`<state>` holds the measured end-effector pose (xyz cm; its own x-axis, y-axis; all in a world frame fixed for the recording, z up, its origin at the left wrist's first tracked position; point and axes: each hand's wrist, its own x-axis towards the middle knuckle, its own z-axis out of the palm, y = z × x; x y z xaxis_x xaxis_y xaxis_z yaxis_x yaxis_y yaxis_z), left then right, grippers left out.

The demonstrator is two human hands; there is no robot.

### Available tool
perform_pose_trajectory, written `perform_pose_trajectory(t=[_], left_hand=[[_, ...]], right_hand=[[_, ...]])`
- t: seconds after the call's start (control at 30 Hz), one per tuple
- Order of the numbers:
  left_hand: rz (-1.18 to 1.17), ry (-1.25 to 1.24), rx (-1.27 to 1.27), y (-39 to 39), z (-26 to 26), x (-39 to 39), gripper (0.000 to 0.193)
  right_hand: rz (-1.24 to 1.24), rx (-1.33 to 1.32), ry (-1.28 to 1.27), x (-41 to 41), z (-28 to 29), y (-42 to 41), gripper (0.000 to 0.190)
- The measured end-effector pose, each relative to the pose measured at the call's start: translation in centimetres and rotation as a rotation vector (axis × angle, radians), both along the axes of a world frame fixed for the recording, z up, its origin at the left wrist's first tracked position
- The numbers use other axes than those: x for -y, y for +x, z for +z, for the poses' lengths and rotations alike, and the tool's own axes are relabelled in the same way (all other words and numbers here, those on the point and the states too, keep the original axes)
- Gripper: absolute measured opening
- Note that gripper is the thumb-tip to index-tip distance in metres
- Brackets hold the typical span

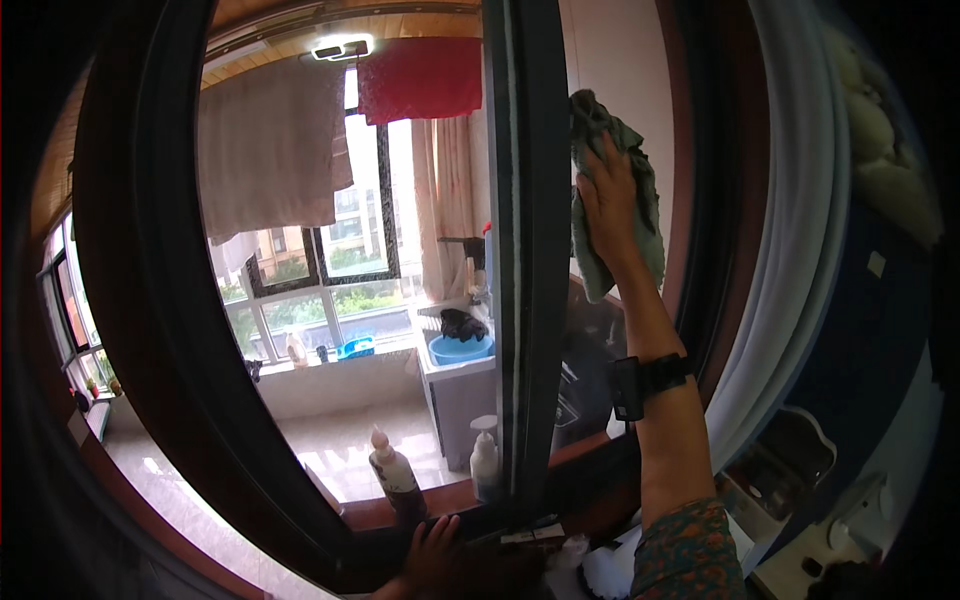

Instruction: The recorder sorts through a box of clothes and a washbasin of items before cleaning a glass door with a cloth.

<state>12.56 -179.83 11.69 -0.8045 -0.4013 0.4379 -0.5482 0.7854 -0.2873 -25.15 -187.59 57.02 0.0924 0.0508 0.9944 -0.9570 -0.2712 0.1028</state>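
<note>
My right hand (609,199) is spread over a grey-green cloth (649,225), pressing it against the right-hand window pane (619,52). That arm is raised and wears a black wrist strap with a small device (630,386). Lower down, my left hand (433,553) rests at the dark lower window frame (480,525) with no object seen in it; part of it lies in shadow. Just beyond its fingers stands a bottle with a pointed cap (391,472), seen through the left glass. A white pump bottle (484,457) is to the right of it, on the brown sill (450,496).
A dark upright frame (529,247) divides the window. Grey curtain (795,195) hangs close to my right arm. Through the glass are a blue basin (459,349) on a washstand, a hanging beige cloth (270,142) and a red cloth (420,79). A dark-framed mirror (780,465) is low at right.
</note>
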Motion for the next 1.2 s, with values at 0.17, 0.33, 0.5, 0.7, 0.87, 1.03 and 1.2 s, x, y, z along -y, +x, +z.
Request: perform_pose_trajectory(t=[0.17, 0.33, 0.5, 0.7, 0.87, 1.03, 1.2], left_hand=[[0.014, 0.073, 0.061, 0.2, 2.0, 0.1, 0.036], [0.094, -0.129, 0.052, 0.2, 9.6, -1.1, 0.041], [0.099, -0.105, -0.174, 1.8, 16.0, -1.6, 0.044], [0.052, -0.211, -0.356, 3.5, 19.0, -2.8, 0.045], [0.097, -0.242, -0.367, 4.8, 19.7, -3.7, 0.045], [0.275, -0.321, -0.422, 7.6, 20.9, -4.1, 0.043], [0.414, -0.447, -0.476, 9.7, 22.6, -3.1, 0.044]], right_hand=[[0.022, 0.043, 0.097, -0.6, -3.9, 0.0, 0.035], [-0.004, 0.049, 0.153, -2.2, -7.7, -0.8, 0.030], [-0.157, 0.007, 0.104, -4.6, -9.1, 1.1, 0.028], [0.436, 0.571, 0.212, -5.0, -2.7, 0.8, 0.023], [1.517, 0.943, 0.082, -6.8, 3.4, -2.2, 0.022], [1.091, 0.831, -0.168, -10.3, 5.9, 2.4, 0.029], [1.302, 0.792, -0.122, -9.5, 7.0, 5.8, 0.033]])
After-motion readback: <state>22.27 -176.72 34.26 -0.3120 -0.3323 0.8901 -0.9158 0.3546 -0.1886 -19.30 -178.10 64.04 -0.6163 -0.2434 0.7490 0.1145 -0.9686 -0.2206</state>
